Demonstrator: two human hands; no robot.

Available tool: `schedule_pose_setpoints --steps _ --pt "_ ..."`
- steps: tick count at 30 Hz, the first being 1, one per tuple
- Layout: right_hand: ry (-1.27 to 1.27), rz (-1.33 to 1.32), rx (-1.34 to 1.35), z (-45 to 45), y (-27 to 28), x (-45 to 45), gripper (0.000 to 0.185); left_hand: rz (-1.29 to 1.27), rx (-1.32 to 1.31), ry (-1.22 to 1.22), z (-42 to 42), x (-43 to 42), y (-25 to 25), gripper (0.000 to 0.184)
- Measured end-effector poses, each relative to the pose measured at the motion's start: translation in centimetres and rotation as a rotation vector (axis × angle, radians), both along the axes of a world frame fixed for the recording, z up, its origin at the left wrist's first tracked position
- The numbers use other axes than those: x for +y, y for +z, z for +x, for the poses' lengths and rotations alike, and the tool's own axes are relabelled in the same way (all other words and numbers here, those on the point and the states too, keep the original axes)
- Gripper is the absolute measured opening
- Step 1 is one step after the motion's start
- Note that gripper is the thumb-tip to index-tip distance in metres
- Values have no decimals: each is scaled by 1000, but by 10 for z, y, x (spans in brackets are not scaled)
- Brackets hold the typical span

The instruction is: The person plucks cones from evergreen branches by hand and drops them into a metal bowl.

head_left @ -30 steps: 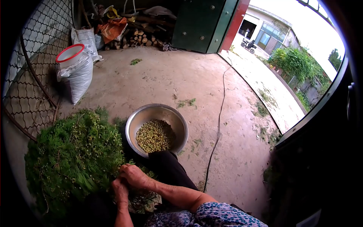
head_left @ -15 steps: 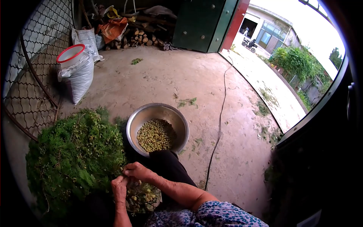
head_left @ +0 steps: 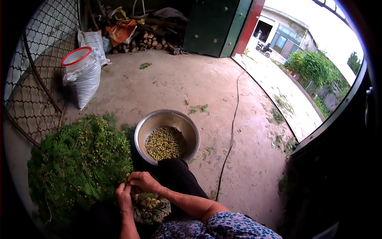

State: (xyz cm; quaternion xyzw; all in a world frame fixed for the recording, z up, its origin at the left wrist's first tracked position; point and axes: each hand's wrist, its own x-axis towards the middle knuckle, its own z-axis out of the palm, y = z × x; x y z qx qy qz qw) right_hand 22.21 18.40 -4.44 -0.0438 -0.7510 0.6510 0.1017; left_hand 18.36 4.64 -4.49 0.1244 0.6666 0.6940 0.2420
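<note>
My left hand (head_left: pixel 124 196) is closed, thumb and fingers pinched on an evergreen sprig that is mostly hidden. My right hand (head_left: pixel 144 181) meets it from the right, its fingers also closed at the sprig. Just below the hands, a bunch of sprigs with yellowish seed cones (head_left: pixel 149 204) lies over my lap. To the left spreads a big heap of green cut branches (head_left: pixel 79 159) dotted with small cones. Beyond my dark-trousered knee stands a metal basin (head_left: pixel 191 127), holding many small yellow-green cones (head_left: pixel 164 142).
A white sack (head_left: pixel 88 81) with a red-rimmed bucket (head_left: pixel 76 57) stands by a wire mesh panel (head_left: pixel 38 59). Stacked firewood (head_left: pixel 147 41) lies at the back beside a green metal door (head_left: pixel 207 28). A black cable (head_left: pixel 232 135) crosses the concrete floor.
Both hands have shifted slightly left, staying together. More of the yellowish bunch on my lap shows beneath them. The view has tilted a little; the basin and heap stay put.
</note>
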Motion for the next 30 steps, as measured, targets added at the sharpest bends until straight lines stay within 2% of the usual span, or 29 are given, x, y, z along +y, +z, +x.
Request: schedule_pose_setpoints --steps 1,2,6,9,11,13,15,17,18,21,23,25,30 --pt "-71 228 157 -2 -5 -2 16 61 -38 74 2 4 -1 19" --pt "-45 188 66 -3 -3 -3 20 121 -77 148 3 7 0 18" --pt "-134 189 148 -4 -10 -12 17 97 -58 154 1 4 10 19" --pt "52 -407 -200 -3 0 -5 13 60 -72 25 -4 -4 11 26" --pt "83 -496 -279 2 10 1 14 60 -88 -17 -5 -5 10 30" --pt "165 -805 -350 1 3 4 16 42 -108 -25 -4 -7 14 29" --pt "155 -861 -362 1 5 1 15 22 -132 -32 -2 -7 18 29" --pt "117 -690 -311 3 13 -1 15 20 -148 26 -1 -6 19 25" --pt "131 -641 -282 5 20 -1 16 66 -75 35 -3 -7 11 24" --pt "149 -570 -282 5 25 2 17 95 -28 28 -4 -5 8 21" --pt "164 -652 -265 4 9 3 17 79 -47 -1 -1 -5 20 23" --pt "252 -929 -278 3 0 4 16 66 -67 -27 0 -7 29 25" --pt "343 -1115 -291 3 -12 4 15 73 -157 -70 3 -13 38 19"
